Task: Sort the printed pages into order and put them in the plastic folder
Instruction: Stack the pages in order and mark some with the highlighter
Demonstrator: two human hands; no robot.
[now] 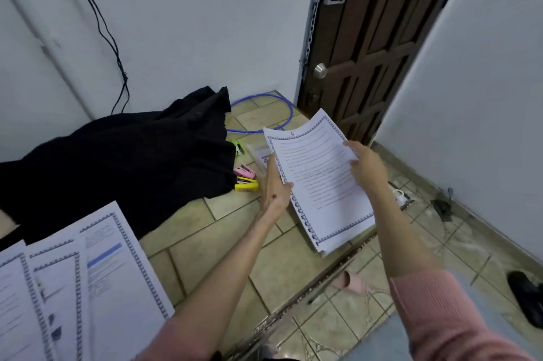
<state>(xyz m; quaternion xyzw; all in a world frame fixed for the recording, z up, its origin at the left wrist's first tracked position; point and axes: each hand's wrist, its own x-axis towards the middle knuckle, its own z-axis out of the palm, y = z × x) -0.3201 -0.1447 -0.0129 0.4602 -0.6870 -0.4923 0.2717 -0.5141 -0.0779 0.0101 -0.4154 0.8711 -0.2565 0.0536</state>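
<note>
While my left hand (274, 190) gripped the white blue-bordered printed pages (320, 181), my right hand (365, 168) pinched their right edge.

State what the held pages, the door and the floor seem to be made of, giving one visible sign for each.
Held pages: thin matte white paper; the sheets bend in the hands.
Door: dark brown wood, probably varnished; carved panels with a slight sheen.
Floor: glazed ceramic tile, most likely; beige squares split by grout lines.
</note>
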